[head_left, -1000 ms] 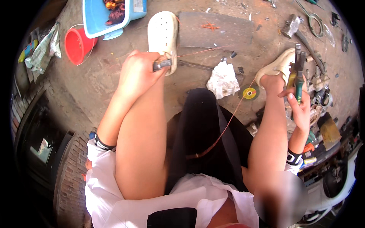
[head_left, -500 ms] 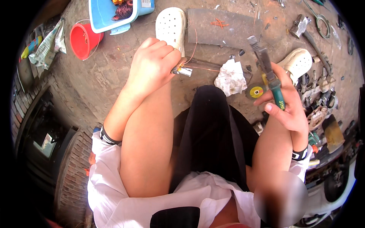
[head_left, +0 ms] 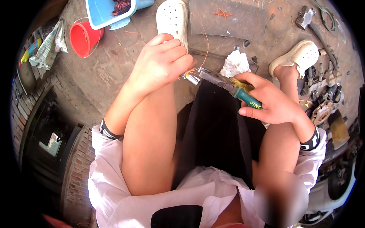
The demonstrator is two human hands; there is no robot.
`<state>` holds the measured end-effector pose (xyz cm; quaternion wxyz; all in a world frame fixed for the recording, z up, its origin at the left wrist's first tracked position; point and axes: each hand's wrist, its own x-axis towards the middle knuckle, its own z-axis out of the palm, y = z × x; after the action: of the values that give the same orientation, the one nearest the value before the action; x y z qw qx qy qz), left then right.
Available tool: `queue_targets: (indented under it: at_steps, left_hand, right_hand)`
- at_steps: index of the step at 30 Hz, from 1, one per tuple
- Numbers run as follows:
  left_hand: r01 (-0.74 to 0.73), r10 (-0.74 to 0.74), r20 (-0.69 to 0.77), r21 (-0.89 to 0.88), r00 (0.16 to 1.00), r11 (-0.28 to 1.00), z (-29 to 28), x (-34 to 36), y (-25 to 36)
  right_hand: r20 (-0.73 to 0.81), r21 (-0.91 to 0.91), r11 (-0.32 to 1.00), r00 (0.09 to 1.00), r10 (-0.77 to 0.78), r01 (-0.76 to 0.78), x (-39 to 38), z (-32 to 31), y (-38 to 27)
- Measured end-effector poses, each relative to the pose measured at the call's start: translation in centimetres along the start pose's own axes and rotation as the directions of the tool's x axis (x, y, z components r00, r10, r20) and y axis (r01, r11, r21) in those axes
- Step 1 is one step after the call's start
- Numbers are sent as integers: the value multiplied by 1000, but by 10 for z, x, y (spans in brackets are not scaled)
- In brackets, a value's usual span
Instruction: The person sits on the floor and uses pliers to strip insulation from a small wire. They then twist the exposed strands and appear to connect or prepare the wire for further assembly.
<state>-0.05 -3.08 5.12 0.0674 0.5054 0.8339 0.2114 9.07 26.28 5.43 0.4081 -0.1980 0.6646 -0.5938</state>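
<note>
My left hand [head_left: 165,62] is closed round a small silvery metal piece [head_left: 192,79] with thin copper wire [head_left: 206,47] wrapped at it; a loose strand loops upward. In my right hand [head_left: 270,103] are pliers [head_left: 216,79] with green and yellow handles, their jaws pointing left, just beside the wire and metal piece; whether they touch is unclear. Both hands are above my knees and black clothing, between my two cream clogs [head_left: 171,21].
A blue tub [head_left: 97,17] with dark contents and a red bucket [head_left: 81,42] stand upper left. A metal plate [head_left: 228,24] with orange wire bits and a crumpled white cloth [head_left: 235,60] lie ahead. A hammer [head_left: 306,17] and greasy metal parts [head_left: 327,78] lie right.
My right hand has moved left, tilting the upright pliers sideways so their jaws reach the metal piece. My left hand has shifted rightward with the piece.
</note>
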Motion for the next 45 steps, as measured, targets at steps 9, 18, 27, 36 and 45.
queue_targets:
  at_steps: [9,18,27,36,45]
  left_hand:
    - [-89,93,46,-77,995,993,4,1,-1]
    - [-124,137,54,-201,989,972,7,0,1]
    - [-77,100,104,-204,990,976,0,-4,1]
    - [-31,32,8,-127,999,991,2,-5,-1]
    - [860,-501,700,-431,510,273,12,-11,4]
  right_hand:
    - [78,49,999,997,-25,21,2,-1,3]
    - [175,120,991,984,31,-53,0,-9,-2]
    - [193,58,992,976,99,-112,-4,-8,-7]
    - [221,335,935,974,38,-113,-3,-6,1]
    - [-323,-375,926,942,-89,-41,-9,-15,-13]
